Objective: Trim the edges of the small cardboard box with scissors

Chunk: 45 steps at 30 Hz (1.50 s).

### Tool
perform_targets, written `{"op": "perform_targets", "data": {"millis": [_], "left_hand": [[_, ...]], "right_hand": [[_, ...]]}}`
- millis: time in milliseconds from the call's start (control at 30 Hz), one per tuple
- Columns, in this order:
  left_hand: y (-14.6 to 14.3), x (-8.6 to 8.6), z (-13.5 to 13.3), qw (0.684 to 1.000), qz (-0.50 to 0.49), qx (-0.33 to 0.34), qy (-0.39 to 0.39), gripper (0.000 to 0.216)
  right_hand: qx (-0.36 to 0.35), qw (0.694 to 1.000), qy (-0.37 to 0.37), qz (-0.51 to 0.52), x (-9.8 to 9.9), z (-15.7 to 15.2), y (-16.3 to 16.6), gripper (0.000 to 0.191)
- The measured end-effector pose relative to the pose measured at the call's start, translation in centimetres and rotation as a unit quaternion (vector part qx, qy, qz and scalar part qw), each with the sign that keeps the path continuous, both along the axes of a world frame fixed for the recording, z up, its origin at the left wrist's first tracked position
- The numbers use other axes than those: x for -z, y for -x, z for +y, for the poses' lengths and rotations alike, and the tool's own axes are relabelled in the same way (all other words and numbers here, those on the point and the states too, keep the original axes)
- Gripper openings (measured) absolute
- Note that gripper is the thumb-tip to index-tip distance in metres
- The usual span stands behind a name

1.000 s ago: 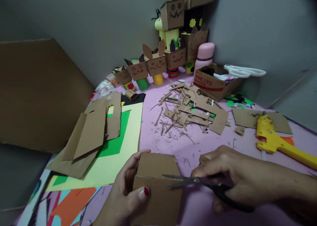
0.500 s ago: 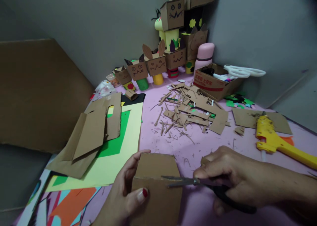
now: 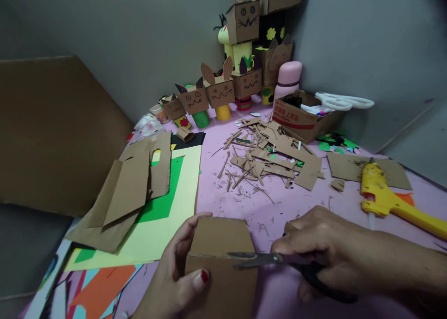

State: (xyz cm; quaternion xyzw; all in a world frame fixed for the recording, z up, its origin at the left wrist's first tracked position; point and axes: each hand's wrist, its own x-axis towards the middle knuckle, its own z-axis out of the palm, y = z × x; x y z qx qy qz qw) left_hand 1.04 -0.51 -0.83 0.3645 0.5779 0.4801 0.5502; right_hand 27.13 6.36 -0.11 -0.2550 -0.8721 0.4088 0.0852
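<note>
My left hand (image 3: 174, 274) grips a brown cardboard piece (image 3: 223, 244) at the front of the pink table, thumb on its near face and fingers round its left edge. My right hand (image 3: 324, 249) is closed round the black handles of a pair of scissors (image 3: 265, 259). The blades point left and lie across the cardboard along its fold line, almost closed.
Cardboard scraps (image 3: 272, 153) litter the table's middle. A yellow glue gun (image 3: 391, 200) lies right. Cardboard sheets on coloured paper (image 3: 139, 188) lie left. Cardboard animal figures (image 3: 218, 91), a pink bottle (image 3: 288, 79) and a box with white scissors (image 3: 307, 111) stand at the back corner.
The scissor blades have closed a little on the cardboard and sunk slightly lower. Both hands stay in about the same place.
</note>
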Motion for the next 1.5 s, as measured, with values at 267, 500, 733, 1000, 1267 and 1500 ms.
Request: {"op": "perform_targets", "data": {"millis": [267,500,733,1000,1267,1500], "left_hand": [[-0.3,-0.1,-0.2,1.000,0.009,0.002,0.024,0.073],[-0.4,-0.1,0.0,0.999,-0.023,0.036,0.013,0.072],[-0.6,0.0,0.0,0.998,-0.042,0.037,0.006,0.072],[-0.8,-0.3,-0.2,1.000,-0.011,0.024,-0.007,0.069],[-1.4,-0.3,0.1,0.998,-0.052,0.038,-0.019,0.064],[-1.3,-0.1,-0.1,0.997,-0.062,0.039,-0.014,0.066]], "right_hand": [[0.003,0.999,-0.017,-0.032,-0.3,-0.4,0.1,0.022],[0.004,1.000,-0.009,-0.009,-0.5,-0.3,0.1,0.021],[0.001,1.000,0.012,0.014,0.1,-0.3,-0.2,0.022],[-0.001,0.998,-0.055,-0.028,-0.4,-0.5,0.3,0.017],[0.003,0.997,-0.072,-0.036,-0.2,-0.9,0.3,0.020],[0.003,0.997,-0.071,-0.035,-0.5,-1.1,0.1,0.019]]}}
